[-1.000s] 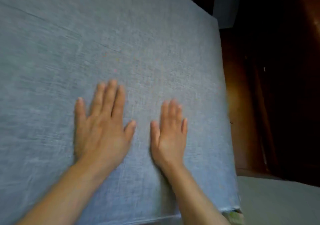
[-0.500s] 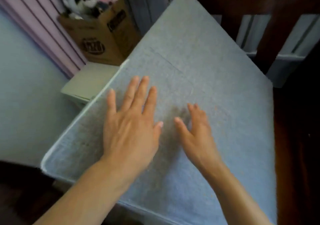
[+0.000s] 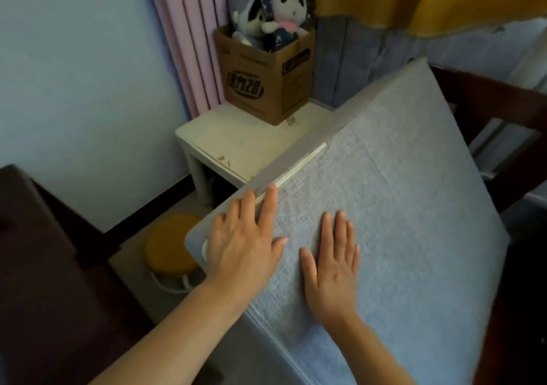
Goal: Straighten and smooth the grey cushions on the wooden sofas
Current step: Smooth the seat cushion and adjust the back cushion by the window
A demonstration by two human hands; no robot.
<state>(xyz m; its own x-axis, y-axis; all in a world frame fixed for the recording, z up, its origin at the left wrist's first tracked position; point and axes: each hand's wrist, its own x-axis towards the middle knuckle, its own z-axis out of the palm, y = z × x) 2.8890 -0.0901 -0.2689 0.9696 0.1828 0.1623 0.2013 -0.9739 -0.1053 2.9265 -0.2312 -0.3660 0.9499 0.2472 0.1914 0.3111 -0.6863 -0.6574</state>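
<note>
A large grey cushion [image 3: 408, 207] fills the right half of the head view, lying on a dark wooden sofa frame [image 3: 503, 103]. My left hand [image 3: 245, 242] lies flat at the cushion's left corner, fingers straight along the piped edge. My right hand [image 3: 334, 263] presses flat on the cushion top just right of it, fingers together and pointing away from me. Neither hand grips anything.
A small white side table [image 3: 236, 144] stands left of the cushion, carrying a cardboard box [image 3: 266, 79] with dolls in it. A yellow round stool [image 3: 168, 245] sits on the floor below. Dark wooden furniture [image 3: 38, 266] is at the lower left. Pink curtain [image 3: 186, 35] hangs behind.
Both hands have slid left across the cushion; my left hand now reaches its left edge. The view has swung left, showing the table, box and stool.
</note>
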